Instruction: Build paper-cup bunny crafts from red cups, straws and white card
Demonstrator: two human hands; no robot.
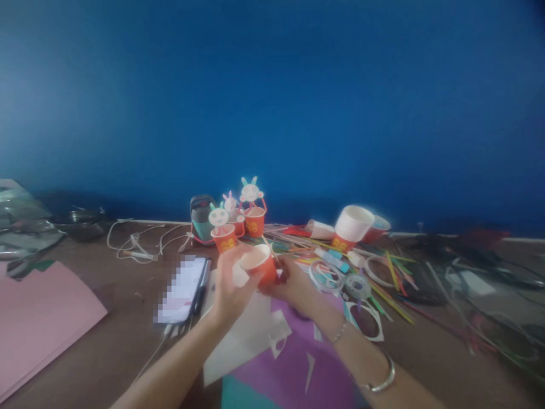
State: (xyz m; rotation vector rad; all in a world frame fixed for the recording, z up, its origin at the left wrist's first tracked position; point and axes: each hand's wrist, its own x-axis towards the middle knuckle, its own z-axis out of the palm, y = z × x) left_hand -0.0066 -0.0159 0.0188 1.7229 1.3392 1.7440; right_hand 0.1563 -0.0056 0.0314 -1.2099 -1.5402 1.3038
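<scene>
An orange-red paper cup (264,269) with a white inside is tilted between my hands, its mouth toward the upper left. My left hand (233,279) is wrapped round its left side, thumb near the rim. At the cup's right side is my right hand (290,281), its fingers bent close to the wall; blur hides whether they grip the cup or something small. Behind stand orange cups with paper rabbit faces, one at the front (224,238) and one at the back (255,222). White and purple paper (298,329) lies below my hands.
A phone (183,292) with a cable lies left of my hands, pink paper (51,326) farther left. At the right are a stack of white-rimmed cups (352,224), tape rolls (357,286) and coloured sticks (394,304). A dark green container (202,218) stands before the blue wall.
</scene>
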